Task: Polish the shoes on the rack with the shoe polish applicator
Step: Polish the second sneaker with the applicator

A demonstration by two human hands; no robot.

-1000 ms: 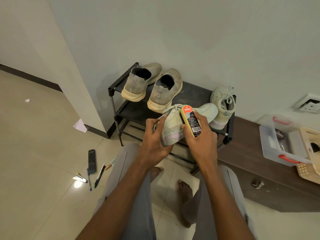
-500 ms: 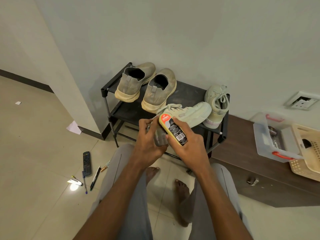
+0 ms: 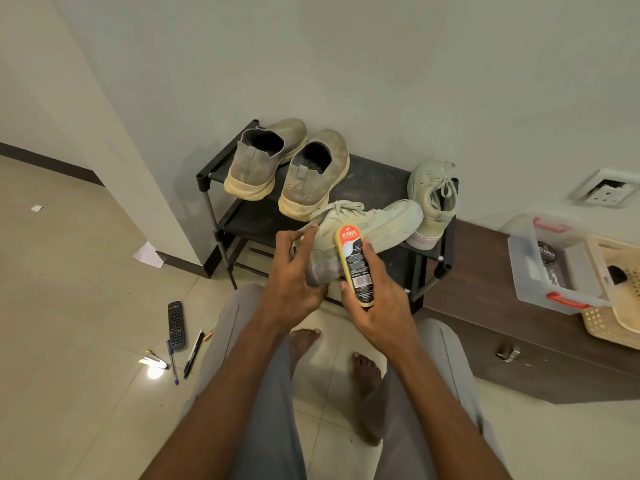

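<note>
My left hand [image 3: 294, 282] grips the heel end of a pale green lace-up sneaker [image 3: 377, 220], held in front of the black shoe rack [image 3: 367, 178] with its toe pointing right. My right hand [image 3: 377, 299] holds the yellow shoe polish applicator [image 3: 355, 268] with its black and red label facing me, pressed against the sneaker's side near the heel. The matching sneaker [image 3: 433, 199] stands on the rack's right end, tipped up. A pair of grey-beige slip-on shoes [image 3: 287, 164] sits on the rack's left part, heels toward me.
A dark wooden cabinet [image 3: 502, 334] stands to the right, with a clear box [image 3: 550, 268] and a beige basket [image 3: 620, 292] on top. A remote [image 3: 176, 325], pens and a stapler lie on the tiled floor at left. My bare feet are below the hands.
The applicator slid back from the sneaker's middle toward its heel, then forward a little. The sneaker turned so its side faces me more, with the toe swung out to the right.
</note>
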